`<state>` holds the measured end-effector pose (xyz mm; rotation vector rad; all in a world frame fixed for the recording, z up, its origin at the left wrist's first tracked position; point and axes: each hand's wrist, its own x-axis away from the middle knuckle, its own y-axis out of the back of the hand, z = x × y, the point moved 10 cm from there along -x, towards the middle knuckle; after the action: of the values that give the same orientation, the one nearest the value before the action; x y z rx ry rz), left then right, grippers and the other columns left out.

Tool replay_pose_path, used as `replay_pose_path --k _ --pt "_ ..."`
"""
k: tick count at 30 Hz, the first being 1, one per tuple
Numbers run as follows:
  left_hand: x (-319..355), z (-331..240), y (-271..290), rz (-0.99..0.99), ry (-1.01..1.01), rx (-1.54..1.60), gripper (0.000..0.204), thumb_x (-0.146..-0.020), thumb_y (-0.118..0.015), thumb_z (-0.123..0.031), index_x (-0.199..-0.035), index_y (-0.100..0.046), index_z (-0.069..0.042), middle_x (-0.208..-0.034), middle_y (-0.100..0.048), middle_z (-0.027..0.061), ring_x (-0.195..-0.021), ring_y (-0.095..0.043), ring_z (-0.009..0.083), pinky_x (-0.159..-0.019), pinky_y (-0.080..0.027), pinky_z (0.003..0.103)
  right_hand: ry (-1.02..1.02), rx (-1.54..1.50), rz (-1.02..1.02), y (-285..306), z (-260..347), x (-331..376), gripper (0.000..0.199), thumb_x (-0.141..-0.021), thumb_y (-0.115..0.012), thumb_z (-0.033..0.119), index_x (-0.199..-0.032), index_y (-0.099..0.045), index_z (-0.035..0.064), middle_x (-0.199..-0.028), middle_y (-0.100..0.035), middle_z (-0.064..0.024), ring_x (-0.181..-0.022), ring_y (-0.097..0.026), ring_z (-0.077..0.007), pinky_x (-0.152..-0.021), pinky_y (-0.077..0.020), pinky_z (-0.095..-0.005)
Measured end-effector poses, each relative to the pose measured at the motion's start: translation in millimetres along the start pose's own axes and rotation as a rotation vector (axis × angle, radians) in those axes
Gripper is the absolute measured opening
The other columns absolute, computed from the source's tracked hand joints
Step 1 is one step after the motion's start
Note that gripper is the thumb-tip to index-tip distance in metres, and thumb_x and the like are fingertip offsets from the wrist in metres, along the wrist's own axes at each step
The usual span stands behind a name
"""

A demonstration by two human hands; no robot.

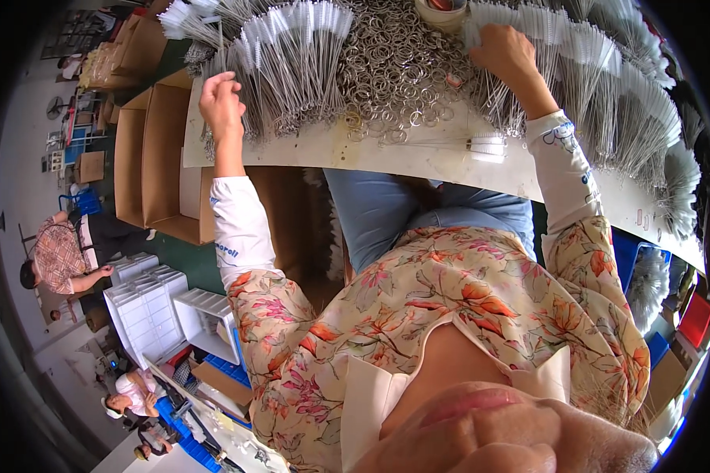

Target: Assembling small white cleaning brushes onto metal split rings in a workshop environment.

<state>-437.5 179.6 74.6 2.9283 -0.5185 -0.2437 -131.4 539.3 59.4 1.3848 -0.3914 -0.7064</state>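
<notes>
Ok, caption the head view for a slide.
Seated person's left hand and right hand reach into wire brushes beside metal rings.

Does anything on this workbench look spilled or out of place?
Mostly orderly. The metal rings lie in a loose heap mid-table, a few strayed toward the table edge. A small bundle of brushes lies crosswise, apart from the fanned brush rows. Nothing looks damaged.

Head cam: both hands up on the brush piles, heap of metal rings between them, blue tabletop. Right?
Not quite: the head view shows a white tabletop, not blue. The rest holds: left hand and right hand are on the brush piles, metal rings between.
</notes>
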Motion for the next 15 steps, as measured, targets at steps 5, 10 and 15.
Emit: replay_pose_path --k 5,10,15 --pt "7 -21 -47 0.008 -0.228 -0.375 0.028 -0.078 -0.070 -0.028 -0.084 -0.067 0.000 -0.071 -0.066 0.0034 -0.067 -0.059 0.0085 -0.064 -0.046 0.024 -0.101 -0.300 0.047 0 -26 3 0.027 -0.071 -0.060 0.029 -0.084 -0.067 0.0055 -0.065 -0.065 -0.0107 -0.063 -0.065 -0.0238 -0.065 -0.0527 -0.0359" --pt "-15 -18 -71 0.090 -0.380 -0.727 0.027 -0.075 -0.070 -0.027 -0.083 -0.068 -0.001 -0.075 -0.068 0.0109 -0.068 -0.065 0.0173 -0.065 -0.049 0.030 -0.167 -0.715 0.093 -15 -38 5 0.024 -0.075 -0.061 0.024 -0.087 -0.066 0.0026 -0.059 -0.064 -0.0059 -0.053 -0.062 -0.0110 -0.052 -0.0514 -0.0243" --pt "-11 -21 -101 0.187 -0.407 -0.955 0.027 -0.080 -0.067 -0.026 -0.089 -0.064 -0.001 -0.082 -0.068 0.0150 -0.075 -0.065 0.0265 -0.071 -0.049 0.034 -0.058 -0.688 -0.363 53 -54 30 0.027 -0.076 -0.059 0.028 -0.074 -0.058 0.0006 -0.058 -0.060 -0.0068 -0.055 -0.061 -0.0136 -0.056 -0.0496 -0.0280"
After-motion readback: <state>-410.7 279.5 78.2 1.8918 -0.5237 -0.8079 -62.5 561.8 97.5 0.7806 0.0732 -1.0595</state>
